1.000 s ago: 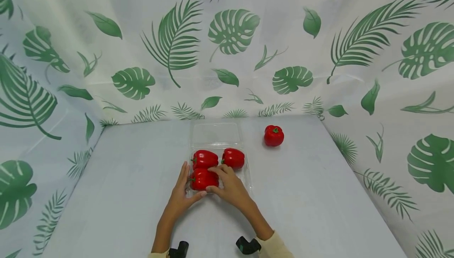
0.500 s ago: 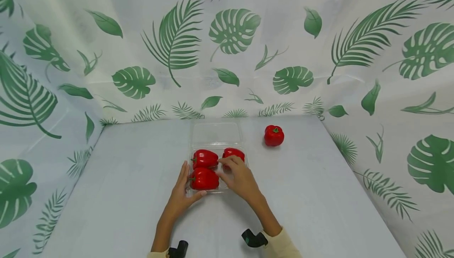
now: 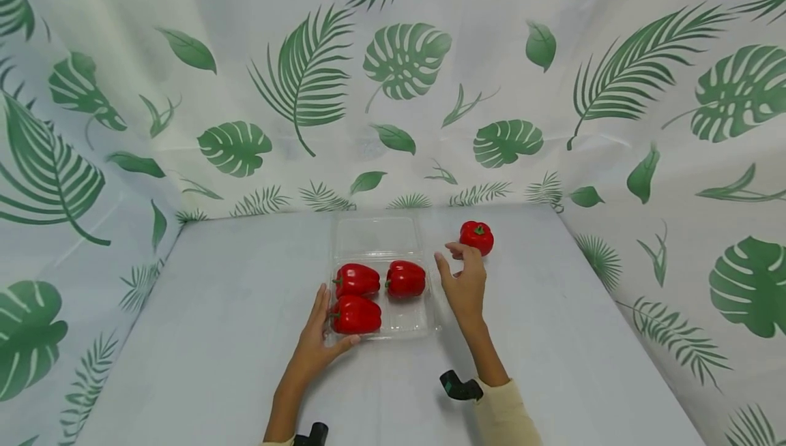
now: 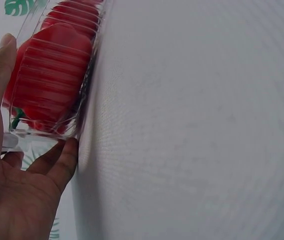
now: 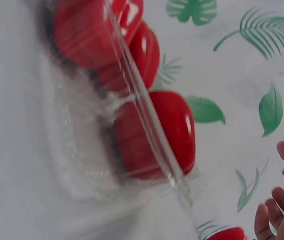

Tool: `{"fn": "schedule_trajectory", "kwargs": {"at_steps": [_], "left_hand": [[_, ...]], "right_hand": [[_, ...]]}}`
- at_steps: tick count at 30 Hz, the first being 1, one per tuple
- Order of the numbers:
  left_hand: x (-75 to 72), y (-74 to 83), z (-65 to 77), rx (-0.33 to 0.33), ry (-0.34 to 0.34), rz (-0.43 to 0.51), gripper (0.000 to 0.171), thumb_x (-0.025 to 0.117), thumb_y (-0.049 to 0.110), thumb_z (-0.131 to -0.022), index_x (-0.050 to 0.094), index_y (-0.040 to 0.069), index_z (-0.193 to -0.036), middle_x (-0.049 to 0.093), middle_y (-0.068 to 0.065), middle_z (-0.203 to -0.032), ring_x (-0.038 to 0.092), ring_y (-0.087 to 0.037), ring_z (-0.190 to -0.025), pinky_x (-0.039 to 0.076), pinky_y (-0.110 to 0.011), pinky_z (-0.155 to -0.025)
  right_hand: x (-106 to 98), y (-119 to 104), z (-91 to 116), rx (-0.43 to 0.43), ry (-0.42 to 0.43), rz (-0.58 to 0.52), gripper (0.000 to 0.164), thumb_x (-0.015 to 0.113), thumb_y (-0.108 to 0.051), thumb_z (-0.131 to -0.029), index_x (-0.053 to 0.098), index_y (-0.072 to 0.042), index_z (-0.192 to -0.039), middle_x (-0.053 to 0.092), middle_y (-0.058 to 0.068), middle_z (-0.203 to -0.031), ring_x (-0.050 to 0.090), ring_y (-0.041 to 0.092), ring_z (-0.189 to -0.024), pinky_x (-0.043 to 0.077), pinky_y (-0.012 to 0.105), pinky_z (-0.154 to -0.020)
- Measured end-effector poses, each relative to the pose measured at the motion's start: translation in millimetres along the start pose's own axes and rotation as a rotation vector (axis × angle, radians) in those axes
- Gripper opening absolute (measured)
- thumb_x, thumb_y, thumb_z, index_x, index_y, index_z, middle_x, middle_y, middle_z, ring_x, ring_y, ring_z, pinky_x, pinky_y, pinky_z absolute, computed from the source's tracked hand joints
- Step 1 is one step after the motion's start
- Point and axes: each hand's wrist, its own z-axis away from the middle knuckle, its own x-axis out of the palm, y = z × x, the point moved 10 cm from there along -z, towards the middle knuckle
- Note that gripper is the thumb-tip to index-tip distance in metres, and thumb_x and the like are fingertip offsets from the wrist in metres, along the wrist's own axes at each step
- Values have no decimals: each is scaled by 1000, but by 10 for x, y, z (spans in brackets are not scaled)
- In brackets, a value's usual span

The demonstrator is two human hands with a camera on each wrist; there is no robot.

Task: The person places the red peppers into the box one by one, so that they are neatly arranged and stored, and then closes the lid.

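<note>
A clear plastic clamshell container (image 3: pixel 408 323) lies with its lid folded back. Inside are red bell peppers: one front left (image 3: pixel 357 315), another behind it (image 3: pixel 357 279), a third pepper (image 3: pixel 406 279) at the back right. My left hand (image 3: pixel 313 345) spans the container's front left corner, fingers along the left wall and thumb at the front; the left wrist view shows its straight fingertips (image 4: pixel 71 147) touching the plastic. Beyond the container's right side, my right hand (image 3: pixel 465 289) holds nothing, its fingers spread just in front of a lone bell pepper (image 3: pixel 477 236). Its fingertips partly cover that pepper.
The container's lid (image 3: pixel 377 236) lies flat towards the back of the white table (image 3: pixel 245 275). A leaf-printed cloth (image 3: pixel 393 105) hangs behind the table and along both sides. A black wrist device (image 3: pixel 460 386) sticks out by the right sleeve.
My right hand has left the front left pepper, crossed the container and moved right and away to the lone pepper. My left hand stays at the container's corner.
</note>
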Motion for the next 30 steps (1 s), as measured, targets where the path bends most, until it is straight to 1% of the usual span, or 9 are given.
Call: {"fn": "schedule_trajectory", "kwargs": {"at_steps": [3,6,7,9,12,16,24,28,30], "left_hand": [[-1,-4,4,7,-1,-3,110,79,46,-77,11,21,-158,8,1,-166,16,-31,-152,37,-52,-110],[-2,-6,9,15,-1,-5,110,79,46,-77,11,20,-158,8,1,-166,16,-31,-152,37,-52,-110],[-3,-5,11,17,-1,-5,109,79,45,-77,11,20,-158,8,1,-166,16,-31,-152,37,-52,-110],[-5,-2,13,19,0,-2,109,79,45,-78,11,20,-158,8,1,-166,16,-32,-152,37,-53,-110],[-9,5,16,22,3,9,108,78,45,-78,11,20,-158,8,1,-166,16,-32,-152,37,-54,-109],[-10,16,8,22,-3,11,108,78,46,-78,11,20,-158,7,1,-166,15,-32,-152,37,-53,-110],[-26,12,-7,21,5,-1,109,78,47,-78,10,20,-158,7,3,-166,14,-30,-152,35,-52,-111],[-8,10,1,26,4,10,108,79,43,-78,10,21,-158,7,1,-166,15,-31,-152,36,-53,-110],[0,12,4,27,3,12,108,79,42,-78,10,22,-158,7,1,-166,15,-32,-152,36,-53,-110]], "right_hand": [[-76,240,-48,88,94,-60,41,73,-19,-87,57,-4,-122,55,16,-117,52,26,-110,54,45,-85],[-127,482,-65,187,176,-95,55,75,-20,-85,48,-4,-130,48,19,-123,46,29,-117,49,45,-95],[-138,556,-69,220,196,-99,60,75,-20,-84,45,-4,-133,45,20,-127,44,30,-120,47,48,-99],[-144,696,-84,287,214,-86,70,75,-22,-84,37,-6,-140,40,19,-135,40,30,-127,46,50,-102],[-132,842,-133,349,208,-48,81,74,-26,-84,27,-8,-148,31,18,-146,32,31,-137,41,54,-109],[-73,976,-212,386,173,-23,88,75,-27,-84,20,-9,-151,25,17,-151,26,29,-142,36,56,-114],[113,1236,-362,402,128,31,93,73,-35,-86,14,-10,-154,24,19,-150,29,34,-141,38,59,-111],[128,1284,-385,416,139,32,89,73,-34,-86,18,-10,-151,28,20,-148,34,35,-139,40,59,-110],[128,1277,-398,406,140,38,85,74,-32,-85,22,-9,-149,33,20,-146,37,36,-137,42,59,-108]]}}
